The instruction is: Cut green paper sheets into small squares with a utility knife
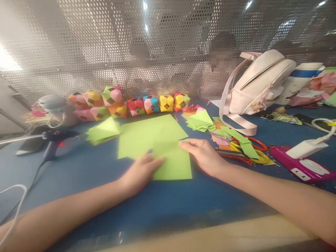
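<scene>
Light green paper sheets [141,136] lie overlapping in the middle of the blue table. My left hand [141,171], blurred, is at the lower left edge of the front sheet, thumb and fingers closed on it. My right hand [201,154] pinches the same sheet's right edge between thumb and fingers. Folded green pieces [103,131] are stacked left of the sheets, and more green pieces [199,120] lie to the right. Whether one or two layers are between my fingers cannot be made out.
Colourful folded paper balls [151,104] line the back. Scissors [259,155] with yellow and red handles, paper strips, a magenta power strip [304,168] and a pale backpack [259,82] are at right. A glue gun [52,143] with its cable is at left.
</scene>
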Tool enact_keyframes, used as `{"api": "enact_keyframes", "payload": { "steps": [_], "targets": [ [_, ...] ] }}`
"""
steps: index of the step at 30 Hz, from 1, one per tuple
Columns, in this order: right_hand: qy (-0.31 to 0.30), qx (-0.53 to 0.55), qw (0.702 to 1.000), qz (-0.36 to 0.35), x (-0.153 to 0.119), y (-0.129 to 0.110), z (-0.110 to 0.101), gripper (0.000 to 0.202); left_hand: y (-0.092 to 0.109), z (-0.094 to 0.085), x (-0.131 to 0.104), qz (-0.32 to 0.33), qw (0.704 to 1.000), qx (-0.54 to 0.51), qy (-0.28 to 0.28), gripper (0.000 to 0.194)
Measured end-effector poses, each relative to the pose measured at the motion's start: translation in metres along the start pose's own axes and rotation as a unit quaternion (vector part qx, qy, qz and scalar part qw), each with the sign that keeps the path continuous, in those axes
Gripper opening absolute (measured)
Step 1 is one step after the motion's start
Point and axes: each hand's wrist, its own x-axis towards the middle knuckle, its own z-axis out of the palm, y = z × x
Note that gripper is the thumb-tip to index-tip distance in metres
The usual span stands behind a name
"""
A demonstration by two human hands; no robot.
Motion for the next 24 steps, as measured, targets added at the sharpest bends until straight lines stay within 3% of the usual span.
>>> {"api": "enact_keyframes", "payload": {
  "steps": [7, 11, 14, 16, 18, 20, 22, 24],
  "targets": [
    [0.007, 0.028, 0.999, -0.016, 0.001, -0.003, -0.002, 0.029, -0.002, -0.002, -0.001, 0.017, 0.999, 0.040, 0.027, 0.037],
    [-0.009, 0.042, 0.999, -0.017, 0.001, -0.008, -0.004, 0.031, -0.001, 0.000, -0.002, 0.021, 0.999, 0.036, 0.010, 0.038],
    [-0.017, -0.009, 0.999, -0.046, 0.002, -0.013, -0.009, 0.034, 0.001, 0.001, -0.002, 0.042, 0.998, 0.056, 0.010, 0.038],
    [-0.032, -0.093, 0.992, -0.076, 0.000, -0.019, -0.013, 0.032, 0.003, -0.002, -0.003, 0.075, 0.991, 0.104, 0.046, 0.037],
    [-0.059, -0.187, 0.972, -0.130, -0.004, -0.025, -0.016, 0.025, 0.006, -0.007, -0.003, 0.141, 0.970, 0.175, 0.097, 0.032],
    [-0.099, -0.263, 0.933, -0.223, -0.008, -0.029, -0.019, 0.018, 0.010, -0.015, -0.001, 0.219, 0.934, 0.246, 0.139, 0.027],
    [-0.147, -0.322, 0.874, -0.331, -0.008, -0.026, -0.023, 0.020, 0.013, -0.022, 0.003, 0.275, 0.899, 0.298, 0.168, 0.025],
    [-0.187, -0.377, 0.807, -0.414, -0.003, -0.016, -0.028, 0.026, 0.012, -0.028, 0.010, 0.291, 0.880, 0.328, 0.181, 0.026]
  ]
}}
